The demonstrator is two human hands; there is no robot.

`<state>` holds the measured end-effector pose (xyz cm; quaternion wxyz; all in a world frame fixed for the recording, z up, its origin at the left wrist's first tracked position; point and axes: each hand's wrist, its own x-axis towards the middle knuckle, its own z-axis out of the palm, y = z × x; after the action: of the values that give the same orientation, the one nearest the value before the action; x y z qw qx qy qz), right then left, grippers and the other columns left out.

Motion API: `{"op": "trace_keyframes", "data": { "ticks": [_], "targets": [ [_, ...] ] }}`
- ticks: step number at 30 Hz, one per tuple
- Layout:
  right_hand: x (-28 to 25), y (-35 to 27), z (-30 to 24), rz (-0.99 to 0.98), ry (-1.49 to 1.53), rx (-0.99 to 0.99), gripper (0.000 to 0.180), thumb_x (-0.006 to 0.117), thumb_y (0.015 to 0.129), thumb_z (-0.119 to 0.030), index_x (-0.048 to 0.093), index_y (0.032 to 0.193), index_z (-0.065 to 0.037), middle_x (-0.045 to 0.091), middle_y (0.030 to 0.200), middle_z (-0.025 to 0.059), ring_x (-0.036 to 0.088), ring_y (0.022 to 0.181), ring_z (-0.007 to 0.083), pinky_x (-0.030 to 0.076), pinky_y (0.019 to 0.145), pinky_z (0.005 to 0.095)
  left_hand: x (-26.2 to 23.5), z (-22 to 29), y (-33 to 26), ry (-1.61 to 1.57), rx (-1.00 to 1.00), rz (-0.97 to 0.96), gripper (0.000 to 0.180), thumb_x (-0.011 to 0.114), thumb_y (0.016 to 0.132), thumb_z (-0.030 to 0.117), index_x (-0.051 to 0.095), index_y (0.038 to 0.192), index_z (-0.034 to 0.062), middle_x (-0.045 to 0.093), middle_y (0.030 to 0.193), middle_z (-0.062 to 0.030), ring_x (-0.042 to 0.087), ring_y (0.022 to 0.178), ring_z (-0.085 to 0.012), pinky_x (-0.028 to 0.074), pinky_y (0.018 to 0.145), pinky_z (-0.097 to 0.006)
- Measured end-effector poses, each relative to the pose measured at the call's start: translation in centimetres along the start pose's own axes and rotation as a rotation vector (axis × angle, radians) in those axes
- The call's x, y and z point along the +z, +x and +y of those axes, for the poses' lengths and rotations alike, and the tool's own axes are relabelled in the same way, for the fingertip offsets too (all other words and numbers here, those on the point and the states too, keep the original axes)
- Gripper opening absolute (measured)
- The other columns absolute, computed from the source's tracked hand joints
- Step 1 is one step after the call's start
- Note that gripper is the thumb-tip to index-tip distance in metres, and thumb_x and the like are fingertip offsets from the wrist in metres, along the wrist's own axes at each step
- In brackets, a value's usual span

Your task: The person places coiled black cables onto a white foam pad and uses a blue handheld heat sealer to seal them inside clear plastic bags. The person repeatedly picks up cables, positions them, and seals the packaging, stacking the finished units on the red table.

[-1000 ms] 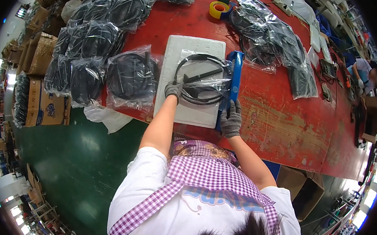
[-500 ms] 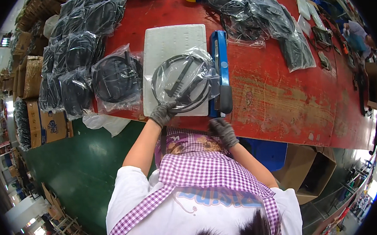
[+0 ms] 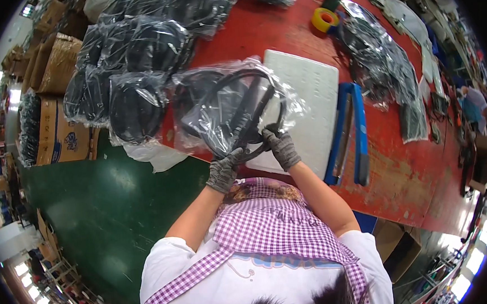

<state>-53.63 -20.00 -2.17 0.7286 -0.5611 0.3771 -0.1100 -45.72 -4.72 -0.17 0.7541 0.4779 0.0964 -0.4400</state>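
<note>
In the head view, the left hand [image 3: 224,172], in a grey knit glove, pinches the near edge of a clear bag [image 3: 249,105] with a black coil inside. The right hand [image 3: 282,148], gloved alike, has its fingers closed on the near right part of that same bag. The bag is over the front of the red table [image 3: 386,170], covering part of a white board [image 3: 312,90] and part of another bagged coil [image 3: 185,94] at its left; glare on the plastic makes it hard to tell whether the two bags touch. A blue bar-shaped device [image 3: 360,135] stands just right of the board. Bagged coils are heaped [image 3: 151,42] at the far left, crowding that side, and more dark bags [image 3: 381,66] lie along the right. Near these, a yellow tape roll [image 3: 319,19] sits at the back. Left of the table, a cardboard box [image 3: 55,128] stands near white plastic sheeting [image 3: 154,156] hanging at the edge.
</note>
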Motion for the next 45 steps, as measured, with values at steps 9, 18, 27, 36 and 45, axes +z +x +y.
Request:
{"op": "trace_keyframes", "data": {
  "ticks": [9,18,27,36,45],
  "targets": [
    [8.3,11.1,0.7,0.191,-0.873,-0.07,0.047,0.059,0.07,-0.039,0.053,0.095,-0.001,0.054,0.094,0.02,0.052,0.086,0.0328,0.041,0.074,0.0378,-7.3,3.1,6.3,-0.23,-0.338,0.207,0.028,0.059,0.076,0.01,0.05,0.102,0.0046,0.058,0.091,-0.0095,0.057,0.084,-0.021,0.05,0.071,-0.033],
    [8.7,9.3,4.4,0.201,-0.435,0.379,0.07,0.057,0.071,-0.049,0.042,0.112,0.006,0.049,0.111,0.0187,0.048,0.101,0.0272,0.038,0.084,0.0314,-13.8,8.1,7.7,-0.04,-0.428,0.224,0.044,0.063,0.071,0.015,0.044,0.111,0.0119,0.053,0.104,-0.0083,0.048,0.1,-0.025,0.04,0.085,-0.042],
    [8.7,11.8,11.0,0.157,0.466,0.662,0.063,0.064,0.063,-0.054,0.054,0.099,-0.003,0.057,0.082,0.0093,0.051,0.066,0.0187,0.043,0.06,0.0321,-15.4,7.0,14.8,-0.303,-0.491,-0.057,0.037,0.061,0.072,0.016,0.05,0.107,0.0098,0.054,0.105,-0.0063,0.051,0.097,-0.0233,0.041,0.086,-0.038],
    [6.0,23.1,7.9,0.176,0.95,0.432,0.054,0.062,0.074,-0.031,0.044,0.114,0.0,0.052,0.108,0.0145,0.049,0.096,0.0329,0.038,0.087,0.0462,-8.0,10.9,27.2,-0.133,-0.445,-0.297,0.033,0.058,0.075,0.026,0.052,0.102,0.0091,0.058,0.099,-0.0075,0.056,0.089,-0.0226,0.048,0.071,-0.039],
    [1.0,33.5,2.2,0.399,0.657,0.205,0.053,0.055,0.077,-0.038,0.043,0.116,-0.004,0.053,0.105,0.012,0.052,0.091,0.0235,0.043,0.079,0.034,2.5,10.9,35.9,-0.079,-0.314,-0.235,0.019,0.06,0.075,0.024,0.058,0.09,0.0126,0.061,0.086,-0.0032,0.059,0.076,-0.018,0.05,0.062,-0.037]
  ]
}}
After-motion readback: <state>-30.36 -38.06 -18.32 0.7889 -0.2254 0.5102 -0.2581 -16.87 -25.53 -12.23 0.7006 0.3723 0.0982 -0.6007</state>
